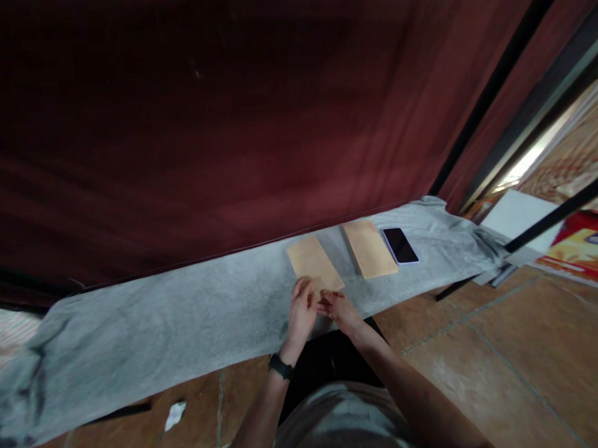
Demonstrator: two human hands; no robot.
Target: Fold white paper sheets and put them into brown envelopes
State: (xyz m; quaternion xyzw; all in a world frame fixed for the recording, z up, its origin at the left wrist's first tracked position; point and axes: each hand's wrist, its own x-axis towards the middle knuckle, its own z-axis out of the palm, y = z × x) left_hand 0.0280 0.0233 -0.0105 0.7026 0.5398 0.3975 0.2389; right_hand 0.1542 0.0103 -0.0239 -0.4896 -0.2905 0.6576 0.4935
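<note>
A flat piece of brown kraft paper (314, 259), like an envelope or small bag, lies at a slant on the grey cloth in front of me. My left hand (303, 309), with a dark watch on the wrist, pinches its near end, and a small part there looks folded over. My right hand (337, 307) is close beside it, fingers curled at the paper's near right corner. The fingertips are blurred and partly hidden. To the right lies a stack or second piece of brown paper (370, 249), touched by neither hand.
A phone (400, 246) with a dark screen lies right of the second paper. The grey cloth (175, 326) covers a long narrow table against a dark red curtain (256, 134). A red and yellow box (584, 247) stands far right. A white scrap (175, 416) lies on the tiled floor.
</note>
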